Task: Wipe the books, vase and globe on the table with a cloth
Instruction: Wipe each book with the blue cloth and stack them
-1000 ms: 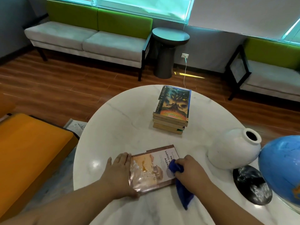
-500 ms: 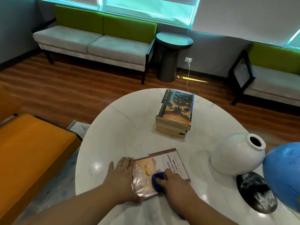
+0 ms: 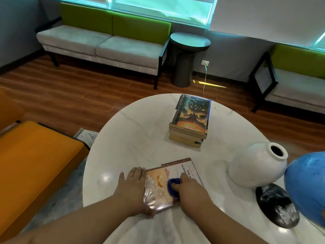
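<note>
A plastic-covered paperback (image 3: 163, 180) lies flat near the front edge of the round white marble table (image 3: 137, 138). My left hand (image 3: 132, 186) lies flat along the book's left edge with straight fingers. My right hand (image 3: 190, 190) grips a bunched blue cloth (image 3: 173, 186) and presses it on the cover's middle. A stack of several books (image 3: 190, 120) sits further back on the table. To the right stands a white vase (image 3: 255, 166), and beside it a blue globe (image 3: 306, 189) on a dark round base (image 3: 277, 205).
An orange seat (image 3: 33, 162) stands close to the table's left side. Across the wooden floor are a green-backed grey sofa (image 3: 105, 43), a dark round side table (image 3: 189, 55) and a second sofa (image 3: 297, 80) at the right.
My right hand has dragged the cloth from the book's right edge leftward onto the middle of the cover. My left hand has stayed at the book's left edge.
</note>
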### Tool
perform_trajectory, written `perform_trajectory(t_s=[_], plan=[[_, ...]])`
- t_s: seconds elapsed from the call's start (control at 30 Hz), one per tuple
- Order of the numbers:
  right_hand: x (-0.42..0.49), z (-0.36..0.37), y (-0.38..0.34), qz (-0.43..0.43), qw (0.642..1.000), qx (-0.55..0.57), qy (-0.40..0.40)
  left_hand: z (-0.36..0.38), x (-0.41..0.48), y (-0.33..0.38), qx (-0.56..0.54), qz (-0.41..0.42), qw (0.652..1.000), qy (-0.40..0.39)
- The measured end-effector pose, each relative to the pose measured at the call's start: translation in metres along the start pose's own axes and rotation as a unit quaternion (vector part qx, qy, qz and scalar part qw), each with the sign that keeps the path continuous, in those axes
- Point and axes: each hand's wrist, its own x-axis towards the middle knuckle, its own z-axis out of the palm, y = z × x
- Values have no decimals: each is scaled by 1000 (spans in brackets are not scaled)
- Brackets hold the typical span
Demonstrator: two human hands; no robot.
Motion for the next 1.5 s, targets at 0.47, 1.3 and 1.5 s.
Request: perform_trajectory(t_s=[0.47,1.3,1.5], plan=[[-9,8,-5,-86,996,-2,-29,-1,0,2,11,-3,1000,-1],[-31,22,30,-47,993,94,45,-2,-6,-1,-7,16,1000,20],[-18,4,49,54,993,81,63,4,-8,-10,-53,22,998,26]])
